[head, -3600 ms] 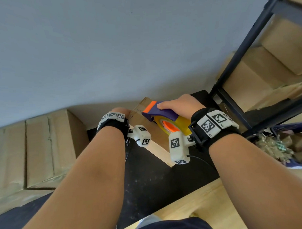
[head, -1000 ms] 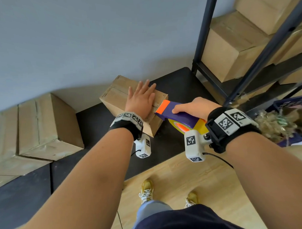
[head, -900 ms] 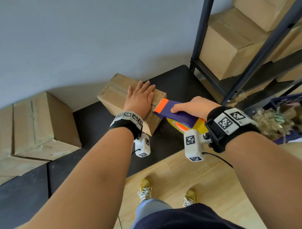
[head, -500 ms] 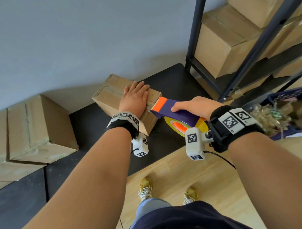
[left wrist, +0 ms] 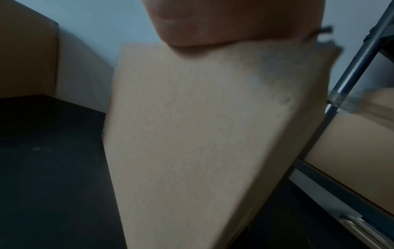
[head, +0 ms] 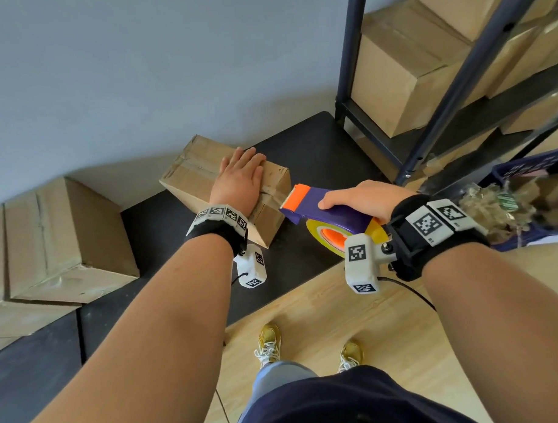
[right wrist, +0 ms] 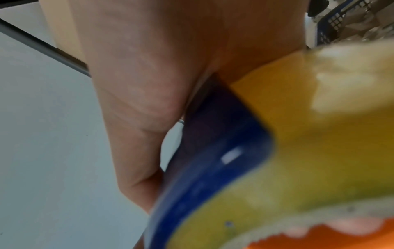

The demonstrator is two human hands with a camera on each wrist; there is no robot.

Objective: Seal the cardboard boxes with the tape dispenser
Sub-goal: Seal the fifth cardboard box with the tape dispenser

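- At far left, a large brown cardboard carton (head: 60, 241), resting tilted against the pale wall, well apart from the hands.
- On the black mat (head: 164, 228), a small brown cardboard box (head: 194, 179) close to the wall, flaps closed, with a strip of clear tape along the top seam and down the near end.
- Left hand (head: 238, 181) pressing flat on top of this small box, fingers straight and together, nothing grasped; in the left wrist view only the heel of the palm (left wrist: 234, 21) on the box edge (left wrist: 202, 126).
- Just right of the box, a purple tape dispenser with orange blade guard and yellow roll holder (head: 328, 216), its orange tip just beside the box's near end; whether touching or not, hard to tell, perhaps a thin strip of tape between them.
- Right hand (head: 366, 198) grasping the dispenser handle from above, fingers curled around it; the same grip (right wrist: 149, 84) seen blurred in the right wrist view, against the purple body (right wrist: 213, 160).
- Below, light wooden floor (head: 402, 327) and two golden sneakers (head: 269, 341).
- At right, a black metal shelf rack (head: 447, 88) holding more brown cartons (head: 402, 74).
- At far right edge, a blue plastic crate (head: 529, 167) with crumpled paper filling.
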